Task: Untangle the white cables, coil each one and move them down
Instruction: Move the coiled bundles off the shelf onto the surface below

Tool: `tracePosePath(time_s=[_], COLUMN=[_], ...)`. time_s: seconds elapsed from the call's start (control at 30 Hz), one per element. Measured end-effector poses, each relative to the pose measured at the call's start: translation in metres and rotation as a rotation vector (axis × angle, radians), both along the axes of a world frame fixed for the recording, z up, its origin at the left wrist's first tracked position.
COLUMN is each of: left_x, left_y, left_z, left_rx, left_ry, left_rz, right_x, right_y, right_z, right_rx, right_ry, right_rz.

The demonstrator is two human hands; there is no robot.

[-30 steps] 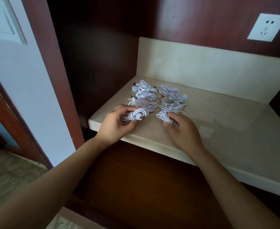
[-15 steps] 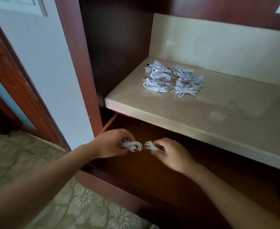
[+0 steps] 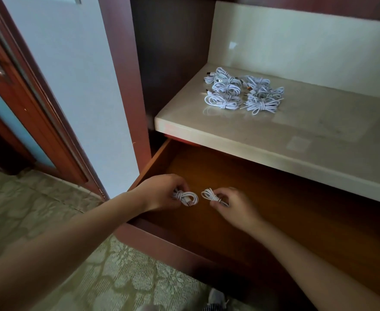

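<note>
Several coiled white cables (image 3: 242, 93) lie in a cluster on the pale stone shelf (image 3: 274, 140). Below it an open wooden drawer (image 3: 296, 221) is pulled out. My left hand (image 3: 159, 191) pinches one small coiled white cable (image 3: 187, 197) over the drawer's left part. Just to its right, my right hand (image 3: 233, 205) pinches a second coiled white cable (image 3: 209, 195). The two coils hang close together, a small gap between them, low inside the drawer.
A dark red wooden cabinet side (image 3: 126, 86) and a white wall panel (image 3: 72, 86) stand to the left. The drawer's front rail (image 3: 162, 241) runs under my forearms. Patterned green carpet (image 3: 50, 221) covers the floor. A door frame (image 3: 27, 108) is at far left.
Both hands lifted a coil each off the shelf and carried them down into the open drawer. In the last half second they sank only a little lower.
</note>
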State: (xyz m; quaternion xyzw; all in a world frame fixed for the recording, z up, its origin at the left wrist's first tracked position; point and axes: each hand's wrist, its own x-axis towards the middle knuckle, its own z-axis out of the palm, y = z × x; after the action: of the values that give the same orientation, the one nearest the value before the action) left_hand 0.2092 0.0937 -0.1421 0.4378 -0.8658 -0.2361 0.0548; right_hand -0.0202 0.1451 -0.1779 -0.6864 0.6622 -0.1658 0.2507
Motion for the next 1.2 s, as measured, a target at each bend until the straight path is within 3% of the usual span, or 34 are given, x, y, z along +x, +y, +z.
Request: tracePosePath(time_s=[0.23, 0.33, 0.5, 0.67, 0.83, 0.97, 1.1, 1.2], left_x=[-0.004, -0.015, -0.026, -0.037, -0.035, -0.037, -0.041, -0.041], left_y=[-0.010, -0.025, -0.053, -0.070, -0.072, -0.068, -0.066, -0.066], left_z=[-0.006, -0.012, -0.028, -0.046, -0.050, -0.051, -0.048, -0.045], left_rx=[0.036, 0.020, -0.070, -0.285, -0.197, -0.158, -0.096, -0.082], left_ry=[-0.132, -0.209, -0.423, -0.555, -0.467, -0.394, -0.376, -0.408], left_rz=[-0.080, -0.147, -0.317, -0.412, -0.456, -0.316, -0.243, -0.233], right_x=[0.007, 0.013, 0.018, 0.012, 0.015, 0.023, 0.026, 0.021], right_y=[-0.013, -0.028, -0.053, -0.064, -0.064, -0.065, -0.063, -0.058], right_z=[0.001, -0.004, -0.027, -0.041, -0.045, -0.047, -0.047, -0.042], right_rx=[0.087, 0.158, 0.255, 0.385, 0.469, 0.488, 0.486, 0.456], right_ry=[-0.104, -0.243, -0.218, -0.337, -0.466, -0.520, -0.549, -0.469], right_rz=[-0.063, -0.129, -0.237, -0.375, -0.426, -0.424, -0.294, -0.188])
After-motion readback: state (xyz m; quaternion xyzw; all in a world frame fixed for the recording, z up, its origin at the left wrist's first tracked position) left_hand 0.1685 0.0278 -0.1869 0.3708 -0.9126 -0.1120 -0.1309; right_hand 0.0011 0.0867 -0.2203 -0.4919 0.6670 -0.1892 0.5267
